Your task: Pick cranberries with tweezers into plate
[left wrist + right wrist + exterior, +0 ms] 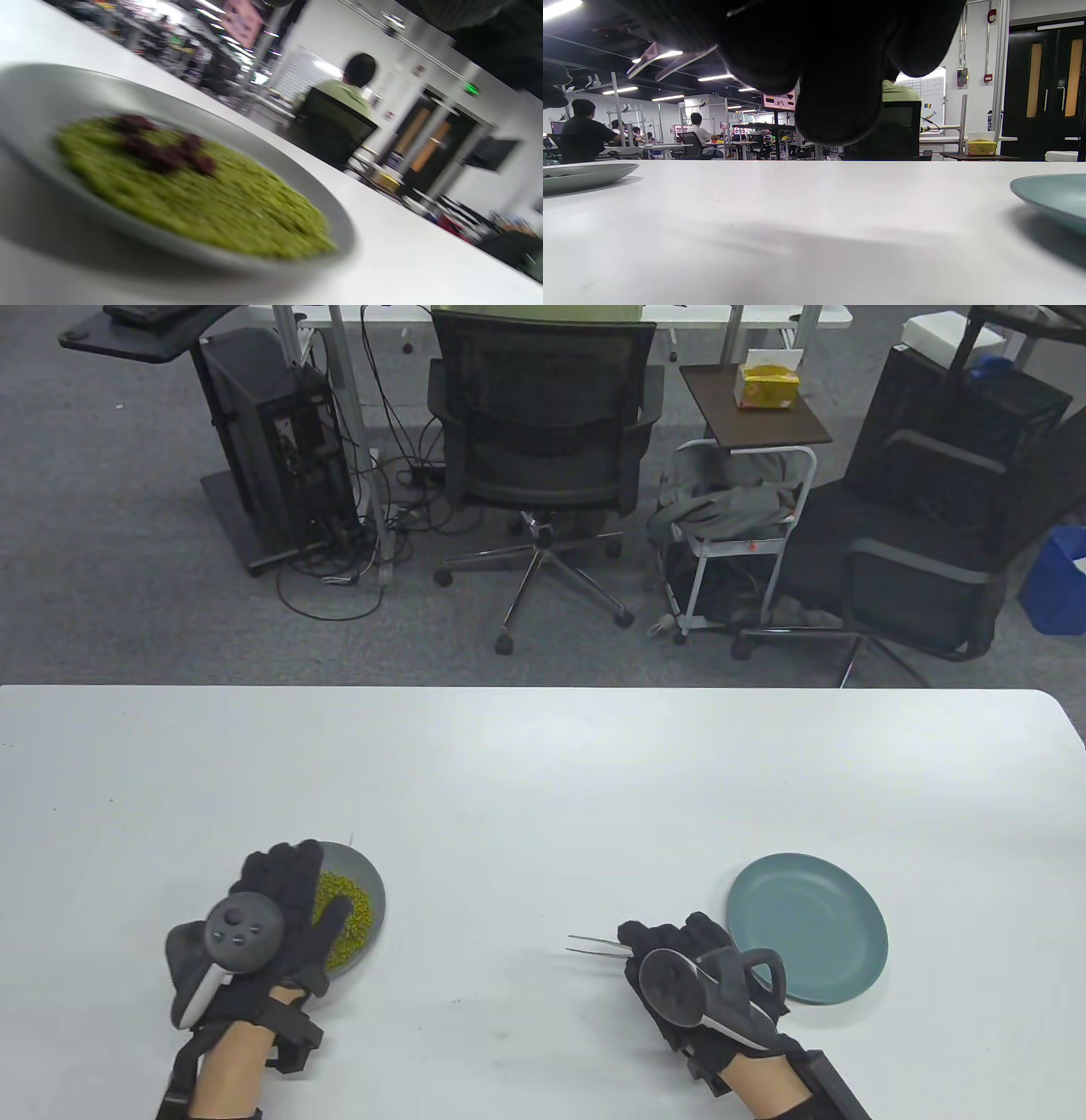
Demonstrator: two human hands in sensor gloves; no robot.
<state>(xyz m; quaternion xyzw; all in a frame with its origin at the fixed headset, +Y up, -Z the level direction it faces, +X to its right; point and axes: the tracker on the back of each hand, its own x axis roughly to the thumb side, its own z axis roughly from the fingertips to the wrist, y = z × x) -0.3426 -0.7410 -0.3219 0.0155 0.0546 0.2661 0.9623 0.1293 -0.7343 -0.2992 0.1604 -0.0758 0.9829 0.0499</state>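
No brand or label could be read anywhere: the yellow box (766, 385) on the side table beyond carried print too small to make out, and the whiteboard (932, 99) in the right wrist view showed only blurred marks.

On the white table (543, 780), the right hand (691, 976) pinched the tweezers (598, 946), tips pointing left and slightly apart, nothing between them. That hand sat just beside the teal plate (807, 928), at its left rim.

Well apart on the left, the left hand (271, 916) lay over the grey plate (366, 875), fingers spread across its left half. Whether it touched the rim, I could not tell.

The cranberries (163, 150) lay in a dark red cluster on the green beans (237, 207) in that plate, hidden under the left hand from above, far from the tweezers.
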